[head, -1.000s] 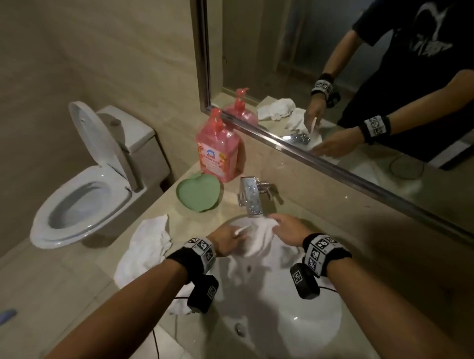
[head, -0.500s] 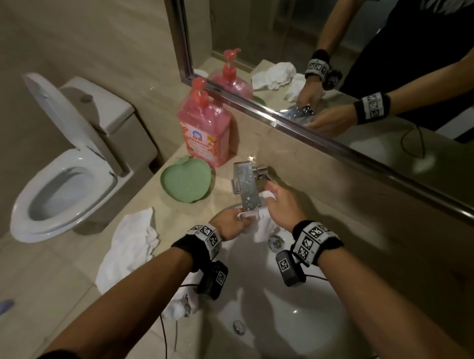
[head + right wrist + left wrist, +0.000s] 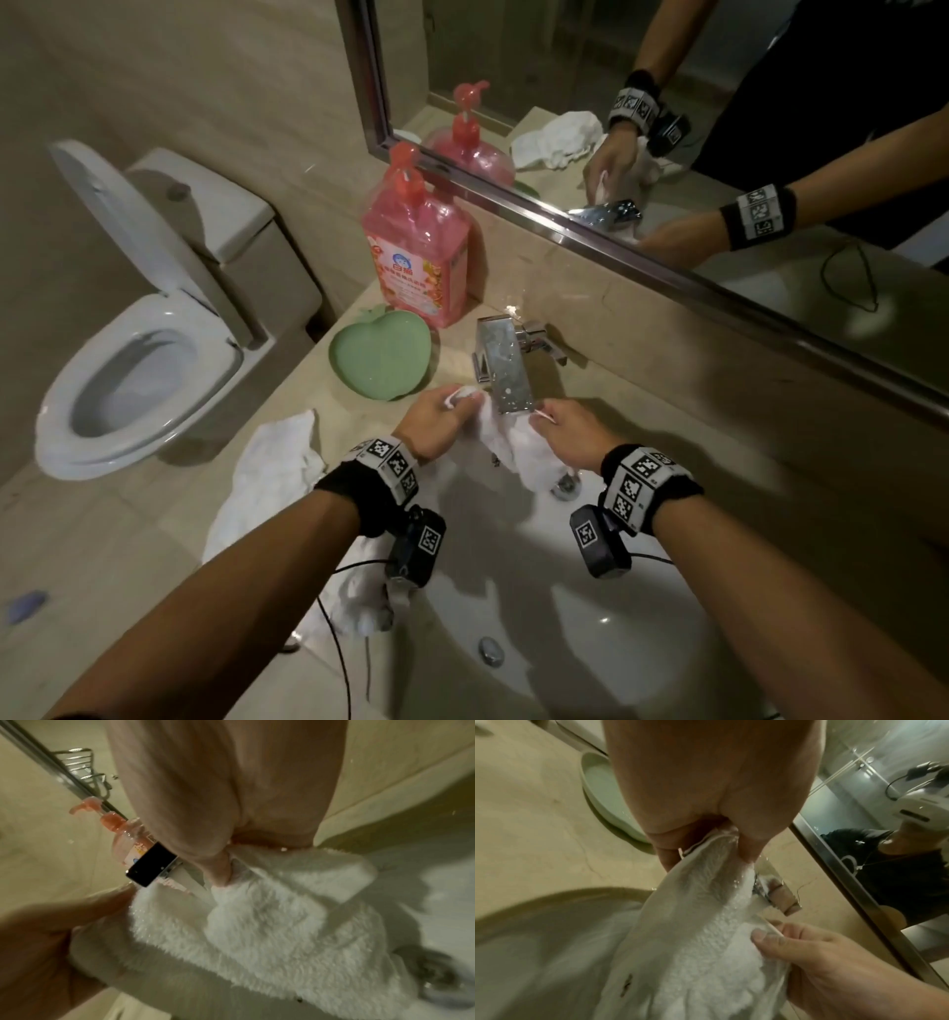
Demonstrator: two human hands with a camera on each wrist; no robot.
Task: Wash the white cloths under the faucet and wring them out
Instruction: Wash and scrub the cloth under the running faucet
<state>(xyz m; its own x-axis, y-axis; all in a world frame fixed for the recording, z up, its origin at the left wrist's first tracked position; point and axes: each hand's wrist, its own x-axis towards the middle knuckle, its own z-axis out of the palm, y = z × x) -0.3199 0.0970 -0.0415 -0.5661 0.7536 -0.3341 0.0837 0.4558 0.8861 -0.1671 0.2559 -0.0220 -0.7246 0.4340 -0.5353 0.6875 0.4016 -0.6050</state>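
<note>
Fingers (image 3: 770, 938) of both hands pinch cloth (image 3: 518, 447) edges under faucet (image 3: 506, 375), apparently taut.

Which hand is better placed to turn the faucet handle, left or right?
Probably the right hand: the faucet handle projects toward its side. Both hands grip the white cloth, so one must release.

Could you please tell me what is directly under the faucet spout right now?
A white cloth, stretched between left hand and right hand. The cloth hides the basin below.

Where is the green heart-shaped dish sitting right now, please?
In the head view the green dish sits on the counter left of the faucet, just in front of the pink soap bottle.
</note>
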